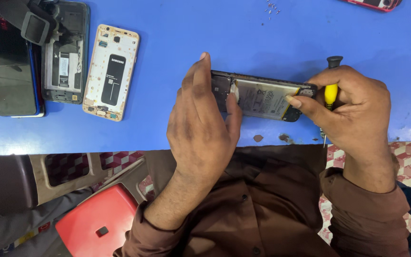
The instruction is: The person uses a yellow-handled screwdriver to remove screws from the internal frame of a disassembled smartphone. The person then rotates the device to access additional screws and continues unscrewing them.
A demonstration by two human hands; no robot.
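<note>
Our left hand gripping one end of the opened phone held just above the blue surface, our right hand pinching its other end, fingers also clenched around a yellow-handled screwdriver, gold-framed phone lying well to the left

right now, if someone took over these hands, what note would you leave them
Left hand: grips the left end of the opened phone, thumb on the battery edge.
Right hand: steadies the phone's right end, yellow-handled screwdriver tucked in the palm.
Phone lies on the blue table, back cover already off, battery exposed and in place.
Loose screws sit at the far edge; three other phones lie far left.
</note>
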